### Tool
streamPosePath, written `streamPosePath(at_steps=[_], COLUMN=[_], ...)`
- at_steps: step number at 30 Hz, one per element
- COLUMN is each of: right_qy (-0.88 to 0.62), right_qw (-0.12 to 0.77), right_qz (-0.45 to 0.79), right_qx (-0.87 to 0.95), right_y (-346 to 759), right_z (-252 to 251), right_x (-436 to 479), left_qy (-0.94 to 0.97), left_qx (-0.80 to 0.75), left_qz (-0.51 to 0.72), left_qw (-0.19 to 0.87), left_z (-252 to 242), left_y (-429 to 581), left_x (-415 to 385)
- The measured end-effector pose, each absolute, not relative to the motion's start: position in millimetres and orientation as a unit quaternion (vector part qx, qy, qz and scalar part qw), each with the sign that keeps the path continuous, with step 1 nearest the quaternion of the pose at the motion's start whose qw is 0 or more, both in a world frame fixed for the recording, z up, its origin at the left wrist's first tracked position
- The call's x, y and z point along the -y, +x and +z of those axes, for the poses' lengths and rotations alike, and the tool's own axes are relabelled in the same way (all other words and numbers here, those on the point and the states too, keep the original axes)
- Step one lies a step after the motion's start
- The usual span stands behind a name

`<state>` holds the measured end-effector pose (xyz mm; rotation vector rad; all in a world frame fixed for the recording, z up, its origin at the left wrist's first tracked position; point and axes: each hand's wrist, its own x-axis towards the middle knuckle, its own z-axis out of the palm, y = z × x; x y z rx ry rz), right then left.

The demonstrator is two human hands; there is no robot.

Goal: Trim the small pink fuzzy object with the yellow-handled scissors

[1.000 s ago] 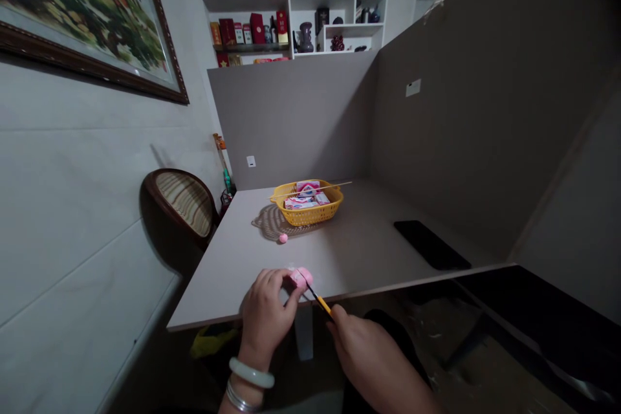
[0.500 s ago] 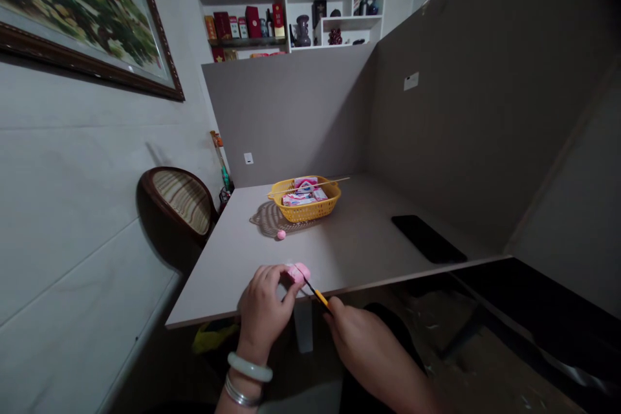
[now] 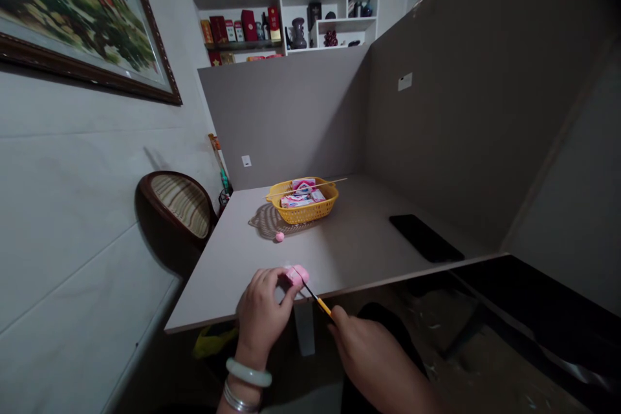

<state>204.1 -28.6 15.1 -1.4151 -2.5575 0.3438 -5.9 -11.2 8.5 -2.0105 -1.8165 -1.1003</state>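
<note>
My left hand (image 3: 266, 301) pinches a pink lump (image 3: 297, 275), like soap or clay, between thumb and fingers at the table's front edge. My right hand (image 3: 361, 343) is closed around the handle of a slim knife (image 3: 324, 306) with a yellow section and a thin dark blade. The blade's tip meets the right side of the lump; how deep it goes I cannot tell. Beyond my hands, a small pink ball (image 3: 280, 237) rests on the table (image 3: 354, 249).
A yellow plastic basket (image 3: 310, 212) with pink-and-white packets and a thin stick (image 3: 334, 180) across it stands farther back. A dark flat phone-like slab (image 3: 425, 238) lies at the right. Grey partitions (image 3: 291, 116) enclose the back and right; a striped round-backed chair (image 3: 177, 207) is at the left.
The view has shifted slightly. Both hands keep nearly the same pose, and the knife's tip is still at the pink lump, with its handle a touch lower.
</note>
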Motion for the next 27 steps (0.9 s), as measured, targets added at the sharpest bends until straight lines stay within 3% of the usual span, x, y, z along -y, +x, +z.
streamPosePath(at_steps=[15, 27], right_qy=[-0.493, -0.475], right_qw=[0.129, 0.167], right_qz=[0.171, 0.186], right_qx=[0.843, 0.844], right_y=[202, 204], right_z=[3, 12], right_x=[27, 27], left_qy=[-0.693, -0.709], left_qx=[0.606, 0.589], left_qz=[-0.369, -0.383], left_qw=[0.126, 0.07], left_z=[17, 15], left_y=[-6, -10], left_x=[12, 10])
